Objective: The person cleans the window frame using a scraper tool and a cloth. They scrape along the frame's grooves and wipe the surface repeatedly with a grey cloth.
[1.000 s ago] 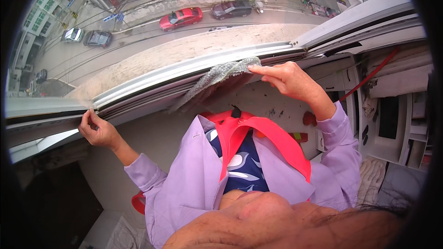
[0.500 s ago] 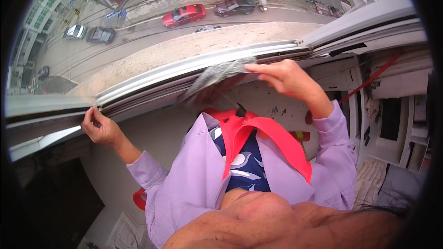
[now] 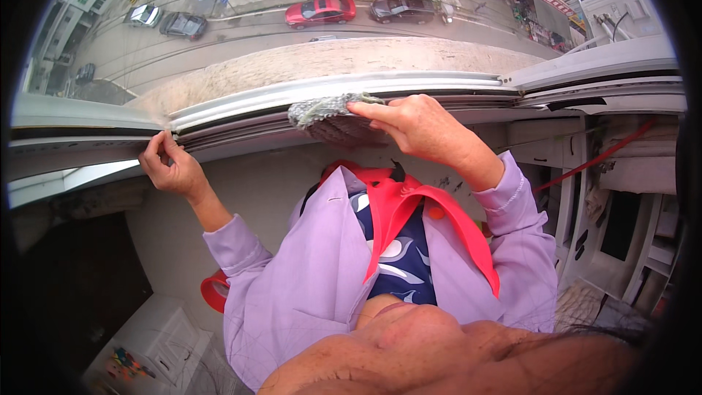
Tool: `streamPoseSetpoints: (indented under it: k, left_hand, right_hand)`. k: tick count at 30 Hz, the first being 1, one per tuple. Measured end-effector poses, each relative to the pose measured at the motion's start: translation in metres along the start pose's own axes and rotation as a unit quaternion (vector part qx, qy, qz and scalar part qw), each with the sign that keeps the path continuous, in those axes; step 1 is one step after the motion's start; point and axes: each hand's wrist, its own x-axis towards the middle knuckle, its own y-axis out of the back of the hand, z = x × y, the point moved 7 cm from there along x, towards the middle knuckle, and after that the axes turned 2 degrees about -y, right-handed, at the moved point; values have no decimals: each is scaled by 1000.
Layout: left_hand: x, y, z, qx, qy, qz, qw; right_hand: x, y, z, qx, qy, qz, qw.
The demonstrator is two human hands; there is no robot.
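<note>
A crumpled grey knitted cloth (image 3: 329, 118) hangs over the inner edge of a white window track (image 3: 292, 95). My right hand (image 3: 424, 130) grips it at its right end, index finger stretched along the top of it. At the left end of the track, my left hand (image 3: 172, 167) is closed, thumb and index finger pinched together against the corner where the track meets the side frame (image 3: 88, 132). What lies between those fingertips is too small to make out.
Beyond the window, a ledge (image 3: 351, 57) drops off to a street far below, with a red car (image 3: 320, 12) and other parked cars. Indoors, a white cabinet (image 3: 164, 347) stands at lower left and shelving (image 3: 625, 227) at right. A red strap (image 3: 599, 153) slants near the right wall.
My right hand has slid the cloth left along the track, and the cloth now looks bunched rather than smeared by motion. My left hand stays pinched at the corner. The whole view has shifted slightly.
</note>
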Motion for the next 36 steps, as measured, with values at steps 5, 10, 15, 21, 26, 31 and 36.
streamPoseSetpoints:
  k: [5,10,15,21,26,31,36]
  left_hand:
    - [1,3,2,36,-37,-11,999]
    - [0,3,6,30,-14,-7,999]
    - [0,1,5,7,-11,-7,1000]
    - [-1,1,-1,4,-8,-3,1000]
    - [-1,-1,-3,8,-24,-8,1000]
    - [-1,2,2,33,-36,-4,999]
    - [0,2,3,41,-33,-3,999]
  right_hand:
    - [-29,19,27,29,-25,8,999]
    - [-102,66,84,56,-182,2,982]
    - [-115,76,96,13,-135,43,990]
    - [-66,38,65,-34,-58,32,997]
    - [-54,21,41,-97,-9,77,992]
    - [-105,39,78,-120,-58,117,984]
    - [-167,73,119,-148,-145,138,969]
